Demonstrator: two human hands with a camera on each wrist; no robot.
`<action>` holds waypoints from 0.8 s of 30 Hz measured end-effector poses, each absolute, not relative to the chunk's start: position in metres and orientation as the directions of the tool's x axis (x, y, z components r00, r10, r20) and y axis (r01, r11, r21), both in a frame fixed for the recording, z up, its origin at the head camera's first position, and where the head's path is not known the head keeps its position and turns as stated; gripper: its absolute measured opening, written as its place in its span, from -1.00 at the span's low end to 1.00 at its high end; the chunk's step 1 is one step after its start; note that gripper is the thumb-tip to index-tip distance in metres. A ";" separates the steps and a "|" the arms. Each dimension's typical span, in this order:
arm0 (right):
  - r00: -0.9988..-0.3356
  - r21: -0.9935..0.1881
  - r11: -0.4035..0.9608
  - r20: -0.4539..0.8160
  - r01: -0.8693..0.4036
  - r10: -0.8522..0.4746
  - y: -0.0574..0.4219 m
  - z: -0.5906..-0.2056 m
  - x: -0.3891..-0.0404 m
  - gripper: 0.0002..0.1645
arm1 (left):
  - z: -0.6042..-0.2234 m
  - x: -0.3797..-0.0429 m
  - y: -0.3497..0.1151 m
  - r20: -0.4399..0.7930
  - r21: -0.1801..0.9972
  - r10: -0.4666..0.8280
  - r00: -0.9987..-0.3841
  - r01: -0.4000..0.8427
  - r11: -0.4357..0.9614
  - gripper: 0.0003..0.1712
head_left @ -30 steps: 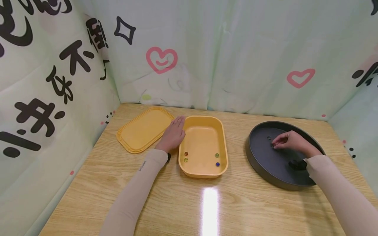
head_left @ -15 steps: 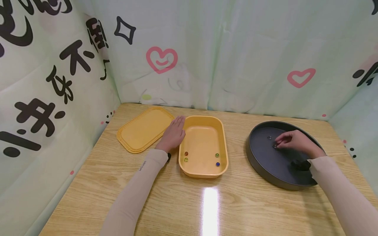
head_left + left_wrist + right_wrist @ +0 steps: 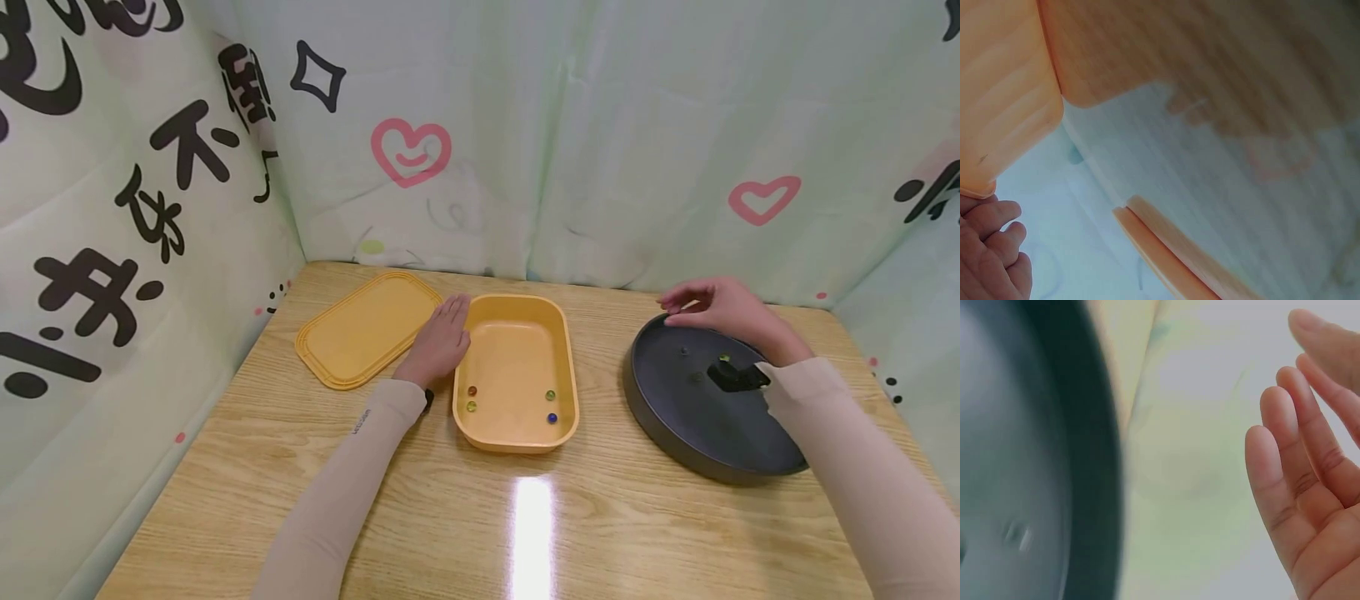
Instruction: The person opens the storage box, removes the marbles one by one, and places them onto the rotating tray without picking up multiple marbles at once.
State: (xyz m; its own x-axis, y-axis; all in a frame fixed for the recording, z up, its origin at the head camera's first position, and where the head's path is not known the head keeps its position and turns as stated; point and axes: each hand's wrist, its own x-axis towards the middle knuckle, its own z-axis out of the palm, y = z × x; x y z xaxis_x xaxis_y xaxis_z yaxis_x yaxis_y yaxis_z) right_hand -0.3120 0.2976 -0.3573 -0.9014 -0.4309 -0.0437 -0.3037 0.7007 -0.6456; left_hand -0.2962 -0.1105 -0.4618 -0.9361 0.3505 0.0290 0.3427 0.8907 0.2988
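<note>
My left hand [image 3: 437, 343] lies with straight fingers along the left side of an open yellow box [image 3: 517, 443], touching its rim. Inside the box are an amber marble [image 3: 472, 391], a yellow-green marble [image 3: 471, 407], a green marble [image 3: 551, 395] and a blue marble [image 3: 552, 418]. Over the far rim of a round dark pan [image 3: 720, 425] hovers my right hand [image 3: 723, 315]. In the right wrist view its fingers [image 3: 1265, 456] are loosely bent, thumb apart, holding nothing. Two clear marbles, one of them a far marble [image 3: 684, 351], sit on the pan's floor.
A flat yellow lid [image 3: 371, 329] lies left of the box, partly behind my left hand. A printed curtain [image 3: 510, 167] stands along the table's back edge. Bare wooden table [image 3: 600, 517] lies in front of the box and pan. A small green spot shows beside the black wrist camera [image 3: 735, 377].
My right hand has lifted from the marbles on the pan's floor and moved up toward the far rim, its fingers spreading. The left hand and the box have stayed in place.
</note>
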 end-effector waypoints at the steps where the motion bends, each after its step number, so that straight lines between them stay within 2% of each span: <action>1: -0.890 -0.650 0.686 -0.032 -0.328 -0.455 0.288 -0.355 -0.313 -0.56 | -0.462 -0.296 -0.111 0.032 0.301 0.350 -0.936 0.343 0.890 -0.34; 6: -0.820 -0.692 0.596 -0.010 -0.408 -0.573 0.242 -0.348 -0.315 -0.64 | -0.465 -0.298 -0.111 0.039 0.295 0.350 -0.936 0.346 0.891 -0.34; 15: -0.713 -0.802 0.476 -0.091 -0.361 -0.695 0.175 -0.365 -0.318 -0.60 | -0.464 -0.298 -0.111 0.034 0.286 0.353 -0.935 0.347 0.893 -0.35; 24: -0.672 -0.825 0.447 -0.115 -0.346 -0.732 0.117 -0.392 -0.311 -0.65 | -0.464 -0.298 -0.109 0.037 0.266 0.335 -0.942 0.332 0.905 -0.35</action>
